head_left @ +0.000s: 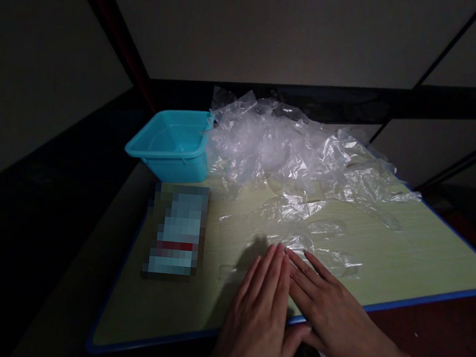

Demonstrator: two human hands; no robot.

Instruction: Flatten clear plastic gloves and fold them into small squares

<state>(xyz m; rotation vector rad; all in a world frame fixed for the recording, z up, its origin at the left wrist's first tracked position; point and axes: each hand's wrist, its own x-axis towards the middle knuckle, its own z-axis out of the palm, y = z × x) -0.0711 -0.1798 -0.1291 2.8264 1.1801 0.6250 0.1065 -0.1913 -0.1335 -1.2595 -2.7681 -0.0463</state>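
Note:
My left hand (262,308) is at the table's near edge, its fingers stretched out and pointing forward. Beside it, my right hand (330,306) slants in from the right with its fingers also extended. The fingertips of both hands come together, and the thumbs meet below. Nothing shows in either hand, though the palms are hidden. Just beyond the fingertips lies a flat piece of thin clear plastic (299,242), with finger-like shapes resembling a disposable glove. A crumpled heap of clear plastic (270,145) spreads behind it.
A turquoise plastic basin (172,167) stands at the table's back left. In front of it lies a blurred-out rectangular object (182,223). The pale table (435,257) has a blue edge. Light panels (276,32) rise behind it.

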